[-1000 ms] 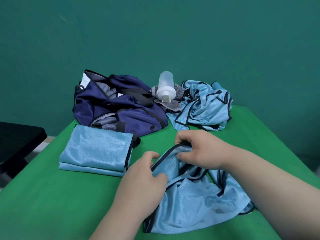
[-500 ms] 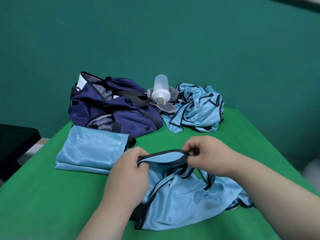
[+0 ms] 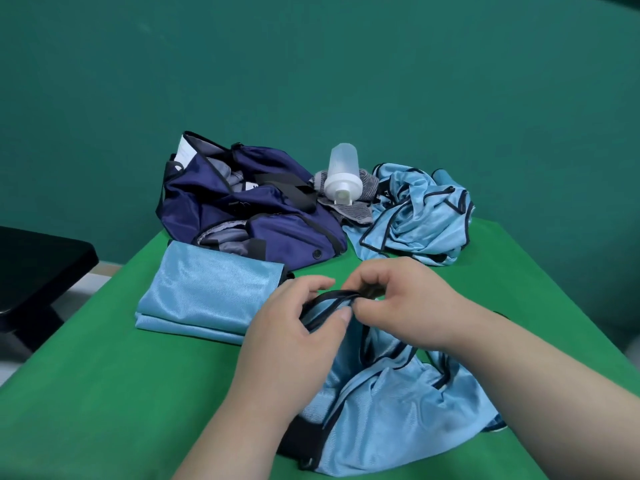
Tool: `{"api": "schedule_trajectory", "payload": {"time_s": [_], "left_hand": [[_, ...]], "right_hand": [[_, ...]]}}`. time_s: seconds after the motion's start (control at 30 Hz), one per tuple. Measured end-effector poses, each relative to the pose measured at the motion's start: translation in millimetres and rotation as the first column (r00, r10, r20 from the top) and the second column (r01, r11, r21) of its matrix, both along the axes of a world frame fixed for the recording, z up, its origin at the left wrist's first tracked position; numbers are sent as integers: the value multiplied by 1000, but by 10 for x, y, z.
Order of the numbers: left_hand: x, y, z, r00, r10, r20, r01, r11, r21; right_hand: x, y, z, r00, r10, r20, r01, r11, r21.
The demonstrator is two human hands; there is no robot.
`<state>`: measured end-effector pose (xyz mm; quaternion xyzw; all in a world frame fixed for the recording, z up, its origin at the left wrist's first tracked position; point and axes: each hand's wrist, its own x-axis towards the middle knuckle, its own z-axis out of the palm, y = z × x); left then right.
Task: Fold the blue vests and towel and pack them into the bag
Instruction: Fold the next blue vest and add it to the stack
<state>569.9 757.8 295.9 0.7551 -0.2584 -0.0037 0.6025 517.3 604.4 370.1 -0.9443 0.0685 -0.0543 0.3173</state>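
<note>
A light blue vest point(image 3: 391, 403) with black trim lies crumpled on the green table in front of me. My left hand point(image 3: 294, 327) and my right hand point(image 3: 401, 303) both pinch its black-edged strap, close together and lifted a little off the table. A folded blue vest point(image 3: 211, 292) lies flat to the left. More crumpled blue vests point(image 3: 419, 220) are heaped at the back right. The navy bag point(image 3: 249, 209) lies open at the back. A grey towel point(image 3: 356, 206) sits between the bag and the heap, under a bottle.
A clear plastic bottle point(image 3: 343, 174) with a white cap lies on the towel. The green table point(image 3: 104, 393) ends at a teal wall behind. A black stool point(image 3: 34, 268) stands off the table's left edge.
My hands have drawn closer together along the strap, bunching it between them. The view has shifted slightly.
</note>
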Motion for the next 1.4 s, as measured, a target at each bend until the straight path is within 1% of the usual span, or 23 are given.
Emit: {"api": "schedule_trajectory", "payload": {"time_s": [0.07,0.13,0.3,0.4,0.47,0.57,0.73,0.83,0.93,1.03,1.17,1.33,1.4], "left_hand": [[31,17,8,998,32,62,-33,999,14],[61,35,-8,994,82,76,-82,997,4],[121,84,-48,986,161,-46,-166,980,-111],[145,100,-48,974,214,-70,-222,966,-134],[143,106,-45,972,216,-92,-227,965,-132],[109,113,0,980,186,-73,-194,973,-125],[4,122,117,985,172,-7,-172,981,-95],[-110,161,251,986,165,30,-163,985,-61],[-211,215,472,981,151,122,-146,988,-53],[-306,270,748,977,119,177,-115,993,-33],[-461,376,1158,963,84,255,-101,993,53],[-655,505,1703,951,51,306,-99,985,144],[-758,559,1895,946,52,321,-110,980,167]], "right_hand": [[33,34,-52,1000,-3,17,3,1000,-4],[49,63,-125,999,-17,31,17,1000,9],[41,121,-368,996,-51,-76,47,997,-61],[20,143,-440,993,-94,-67,84,987,-140],[-16,114,-422,990,-126,-66,114,980,-162],[-101,-24,-338,980,-188,-65,179,976,-124],[-316,-309,-191,976,-217,26,218,962,-167],[-492,-387,-34,974,-215,78,226,956,-187],[-686,-391,245,981,-173,89,187,963,-191],[-918,-432,538,979,-157,126,181,961,-207],[-1249,-495,890,969,-178,171,212,955,-206],[-1706,-430,1368,970,-151,190,194,953,-232],[-1904,-407,1533,962,-164,220,211,954,-211]]}}
